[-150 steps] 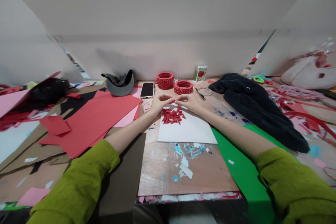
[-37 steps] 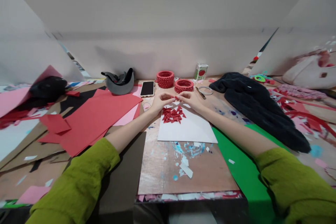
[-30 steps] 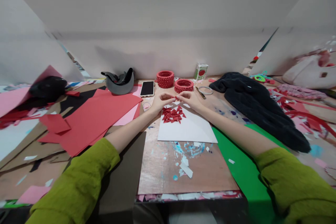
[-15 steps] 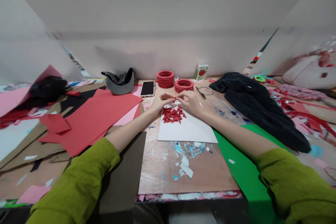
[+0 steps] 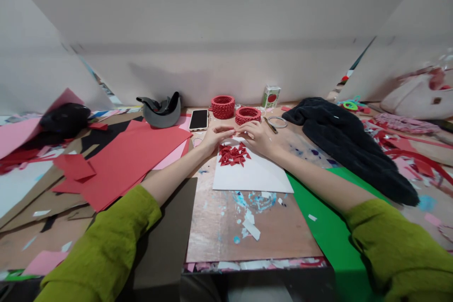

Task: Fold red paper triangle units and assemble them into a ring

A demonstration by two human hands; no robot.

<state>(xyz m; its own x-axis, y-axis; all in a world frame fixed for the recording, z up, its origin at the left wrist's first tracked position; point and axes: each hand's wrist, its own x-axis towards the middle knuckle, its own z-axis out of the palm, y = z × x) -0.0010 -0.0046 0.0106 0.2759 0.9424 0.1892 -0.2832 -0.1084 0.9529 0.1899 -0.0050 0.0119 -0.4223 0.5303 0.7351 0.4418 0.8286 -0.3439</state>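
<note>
My left hand (image 5: 214, 137) and my right hand (image 5: 256, 136) meet at the fingertips above the far edge of a white sheet (image 5: 253, 174). Both are closed in a pinch on a small red folded paper piece, which the fingers now hide almost wholly. Just in front of them, a pile of small red folded paper pieces (image 5: 233, 154) lies on the white sheet. Behind the hands stand two red ring-shaped pieces with a knobbly surface, the taller one (image 5: 222, 107) to the left and the lower one (image 5: 248, 114) to the right.
Red sheets (image 5: 134, 160), a grey cap (image 5: 161, 112) and a phone (image 5: 198, 120) lie to the left. A small box (image 5: 271, 96), a pen (image 5: 271, 125), a silvery ring (image 5: 278, 122), dark fabric (image 5: 350, 144) and a green sheet (image 5: 322, 212) are on the right. A wall closes off the back.
The fingers of both hands have folded closer together, hiding the red bit that showed between the fingertips. The arms and the pile have stayed in place.
</note>
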